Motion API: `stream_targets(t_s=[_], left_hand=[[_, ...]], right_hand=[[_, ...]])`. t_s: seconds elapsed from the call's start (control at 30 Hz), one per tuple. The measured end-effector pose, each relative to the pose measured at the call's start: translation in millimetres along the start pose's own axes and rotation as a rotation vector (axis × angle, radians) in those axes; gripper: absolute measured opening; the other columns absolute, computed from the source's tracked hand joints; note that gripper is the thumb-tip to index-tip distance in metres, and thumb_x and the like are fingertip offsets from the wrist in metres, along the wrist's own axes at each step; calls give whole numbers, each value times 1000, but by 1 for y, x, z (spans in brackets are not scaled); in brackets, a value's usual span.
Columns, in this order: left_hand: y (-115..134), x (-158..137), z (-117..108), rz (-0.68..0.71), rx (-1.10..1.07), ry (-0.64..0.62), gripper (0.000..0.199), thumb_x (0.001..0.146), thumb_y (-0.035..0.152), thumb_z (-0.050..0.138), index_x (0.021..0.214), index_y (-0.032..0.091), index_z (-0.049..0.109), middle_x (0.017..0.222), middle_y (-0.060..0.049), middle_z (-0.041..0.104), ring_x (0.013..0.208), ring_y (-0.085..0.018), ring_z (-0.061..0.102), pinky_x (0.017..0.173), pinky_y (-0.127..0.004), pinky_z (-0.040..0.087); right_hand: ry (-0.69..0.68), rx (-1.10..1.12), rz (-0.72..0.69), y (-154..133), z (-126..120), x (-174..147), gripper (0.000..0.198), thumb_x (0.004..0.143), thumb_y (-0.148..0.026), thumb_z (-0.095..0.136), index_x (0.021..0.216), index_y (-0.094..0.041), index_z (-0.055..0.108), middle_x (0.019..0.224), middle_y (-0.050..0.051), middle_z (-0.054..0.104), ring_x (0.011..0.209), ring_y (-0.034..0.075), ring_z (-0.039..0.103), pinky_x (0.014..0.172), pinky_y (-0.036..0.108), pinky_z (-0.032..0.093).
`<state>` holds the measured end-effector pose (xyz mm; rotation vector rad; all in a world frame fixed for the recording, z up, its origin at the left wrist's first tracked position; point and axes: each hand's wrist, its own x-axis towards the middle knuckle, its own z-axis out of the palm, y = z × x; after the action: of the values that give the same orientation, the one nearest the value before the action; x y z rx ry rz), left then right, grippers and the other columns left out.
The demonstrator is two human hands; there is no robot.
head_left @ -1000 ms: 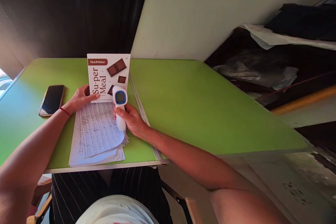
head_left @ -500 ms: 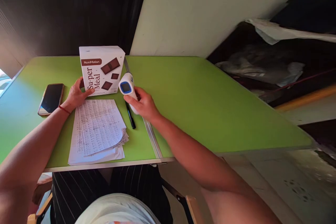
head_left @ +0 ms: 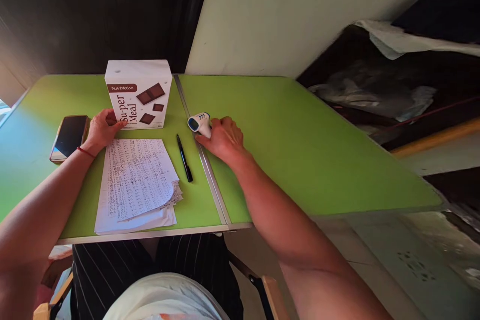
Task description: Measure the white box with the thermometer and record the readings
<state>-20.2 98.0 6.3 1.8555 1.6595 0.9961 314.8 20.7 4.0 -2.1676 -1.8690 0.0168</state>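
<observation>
A white NutriMotion box (head_left: 144,92) with brown chocolate pictures stands upright at the back of the green table. My left hand (head_left: 102,129) grips its lower left corner, thumb across the front face. To the right of the box, my right hand (head_left: 225,139) is closed around the handle of a white infrared thermometer (head_left: 202,122) with a blue-rimmed screen. The thermometer lies low at the table's metal seam; whether it rests on the surface I cannot tell. Handwritten sheets (head_left: 138,185) lie in front of the box, with a black pen (head_left: 184,157) beside them.
A phone (head_left: 70,136) lies to the left of my left hand. The green table (head_left: 300,160) reaches back to the wall and a dark panel (head_left: 93,15). At the right, a dark shelf holds plastic bags (head_left: 378,95).
My right hand has moved right and down toward the table with the thermometer, away from the box and pen. The left hand keeps its hold on the box.
</observation>
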Motion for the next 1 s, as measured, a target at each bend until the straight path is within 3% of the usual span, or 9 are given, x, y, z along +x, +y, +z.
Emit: stream_targets(t_s=[0.1,0.2,0.3,0.43,0.6,0.73,0.8,0.87,1.0], left_hand=[[5,5,-7,3,8,-95,28,78,32,81,100,19,70,107,-9,82,99,-27,78,90,-39,63],[10,2,-18,-20,196,-161,24,77,28,78,98,18,71,99,-9,80,97,-28,77,90,-41,62],[10,-15,-29,4,443,-217,22,75,34,79,92,20,73,87,-6,75,89,-29,74,89,-44,59],[5,-44,-36,157,501,-210,23,84,41,68,92,20,73,93,-9,71,85,-26,70,85,-41,58],[2,-54,-36,190,531,-255,33,86,47,62,100,18,71,93,-10,67,81,-25,66,81,-41,56],[5,-55,-35,218,552,-282,39,88,49,63,108,17,71,101,-11,65,85,-26,66,81,-42,56],[6,-58,-34,236,573,-294,41,90,51,63,112,17,71,105,-12,65,88,-28,67,84,-43,57],[8,-61,-33,250,588,-313,44,91,53,63,114,17,71,110,-13,64,94,-30,68,88,-45,57],[12,-65,-30,237,596,-328,58,84,64,72,120,18,69,119,-14,62,108,-35,66,100,-50,56]], right_hand=[[46,34,-120,-15,-4,-14,33,95,-33,70,121,-13,70,120,21,75,111,36,71,90,45,55],[-99,49,-180,-32,-3,-30,30,96,-36,69,118,-16,70,101,15,79,93,32,74,82,41,55],[-169,24,-236,-36,-1,-39,29,94,-24,65,121,-15,71,98,15,80,90,31,75,77,39,53],[-67,190,-280,-22,6,-33,38,89,-18,58,123,-20,74,102,12,80,85,27,72,77,39,54],[41,846,-338,-6,22,-17,29,94,-33,52,109,-25,76,89,5,71,79,21,66,77,39,58],[52,1246,-333,-16,29,-25,38,87,-59,71,113,-31,67,88,0,62,76,18,61,70,34,57],[74,1293,-327,-26,28,-38,45,82,-67,78,106,-31,64,84,-2,59,72,15,57,66,31,54],[64,1274,-313,-35,26,-51,45,90,-72,68,97,-28,63,74,-3,54,63,14,51,61,31,49],[-82,1232,-206,-44,24,-64,50,99,-70,49,97,-26,72,63,-3,51,59,15,50,56,32,45]])
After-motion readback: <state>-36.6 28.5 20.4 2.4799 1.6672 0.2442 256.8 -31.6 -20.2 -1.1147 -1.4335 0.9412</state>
